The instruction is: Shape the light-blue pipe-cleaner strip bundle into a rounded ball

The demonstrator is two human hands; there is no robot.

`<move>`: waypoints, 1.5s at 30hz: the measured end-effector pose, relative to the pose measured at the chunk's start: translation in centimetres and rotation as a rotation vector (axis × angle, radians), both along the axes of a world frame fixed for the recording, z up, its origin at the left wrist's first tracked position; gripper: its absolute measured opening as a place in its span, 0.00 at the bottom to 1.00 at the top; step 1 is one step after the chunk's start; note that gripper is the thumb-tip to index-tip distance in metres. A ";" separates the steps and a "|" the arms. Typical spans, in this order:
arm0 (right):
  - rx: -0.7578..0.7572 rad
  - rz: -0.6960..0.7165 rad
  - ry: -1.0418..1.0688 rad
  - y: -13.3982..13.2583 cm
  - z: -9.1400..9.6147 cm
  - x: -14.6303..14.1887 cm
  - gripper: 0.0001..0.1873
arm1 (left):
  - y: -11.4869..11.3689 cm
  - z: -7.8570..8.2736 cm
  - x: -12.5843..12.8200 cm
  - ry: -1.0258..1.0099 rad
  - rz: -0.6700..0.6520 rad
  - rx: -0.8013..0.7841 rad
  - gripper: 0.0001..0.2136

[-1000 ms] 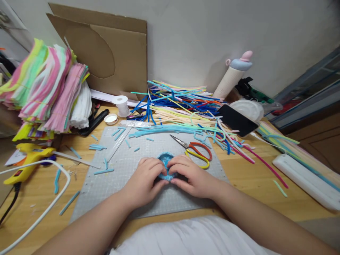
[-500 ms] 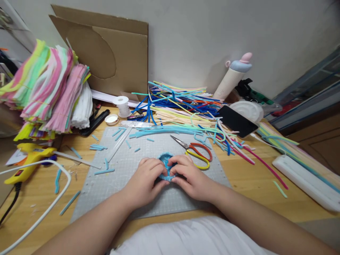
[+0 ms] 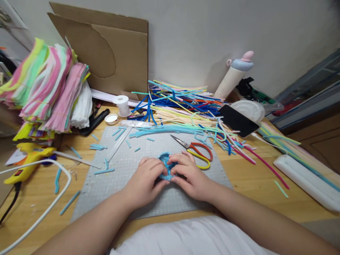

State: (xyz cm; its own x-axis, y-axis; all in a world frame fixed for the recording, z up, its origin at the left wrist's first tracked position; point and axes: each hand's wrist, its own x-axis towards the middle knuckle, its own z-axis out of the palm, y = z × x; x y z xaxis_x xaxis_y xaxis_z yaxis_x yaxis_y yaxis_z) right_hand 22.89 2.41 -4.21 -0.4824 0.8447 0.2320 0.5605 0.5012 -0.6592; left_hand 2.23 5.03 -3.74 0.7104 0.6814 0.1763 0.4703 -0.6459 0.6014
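Between my hands is a small round blue bowl shape (image 3: 165, 156), fuzzy like pipe cleaner, its hollow facing up. My left hand (image 3: 148, 179) grips its left side, thumb and fingers closed near the front rim. On the other side my right hand (image 3: 192, 177) pinches the rim, fingertips reaching into the hollow. The fingers hide much of the piece. Both hands are over a grey cutting mat (image 3: 106, 193). Just beyond my right hand lie scissors (image 3: 198, 150) with red and yellow handles, blades pointing away to the left.
Cut blue pipe cleaner pieces (image 3: 104, 171) are scattered at left, near a yellow glue gun (image 3: 32, 157) and its cord. Loose pipe cleaners (image 3: 180, 106) pile up behind the mat. A phone (image 3: 237, 120), a bottle (image 3: 233, 76) and a white power strip (image 3: 305, 182) occupy the right.
My right hand's fingers have shifted slightly on the blue piece, one now lifted a little toward the scissors. The left hand looks the same.
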 end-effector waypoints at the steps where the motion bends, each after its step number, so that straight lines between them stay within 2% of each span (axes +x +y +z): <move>1: -0.012 -0.009 0.010 0.0 0.0 -0.1 0.02 | 0.0 0.0 0.0 0.000 0.001 0.001 0.05; 6: -0.046 -0.028 0.044 0.0 0.0 -0.3 0.01 | -0.1 0.2 0.0 0.005 -0.001 -0.003 0.05; 16: 0.034 0.013 -0.019 -0.1 0.1 0.2 0.04 | -0.3 0.3 0.2 -0.012 -0.006 -0.068 0.03; 21: 0.095 -0.011 0.001 -0.2 -0.2 -0.1 0.03 | -0.5 0.4 0.3 -0.043 0.012 -0.069 0.03; 29: 0.020 -0.073 -0.014 0.0 -0.4 -0.2 0.05 | -0.4 0.1 0.4 -0.081 0.050 -0.089 0.02; 39: 0.006 -0.131 0.087 0.0 -0.6 -0.9 0.04 | -0.8 -0.1 0.4 -0.161 0.060 0.030 0.04; 45: 0.028 -0.155 0.123 0.0 -0.7 -0.9 0.06 | -1.1 -0.3 0.8 -0.184 0.141 0.051 0.04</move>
State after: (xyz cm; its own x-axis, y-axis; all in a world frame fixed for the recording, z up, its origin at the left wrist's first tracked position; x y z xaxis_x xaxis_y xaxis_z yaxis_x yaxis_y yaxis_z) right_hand 21.94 2.39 -4.91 -0.3137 0.8991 0.3055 0.5483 0.4341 -0.7148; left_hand 3.04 3.90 -4.03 0.5612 0.7588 0.3306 0.4437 -0.6129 0.6538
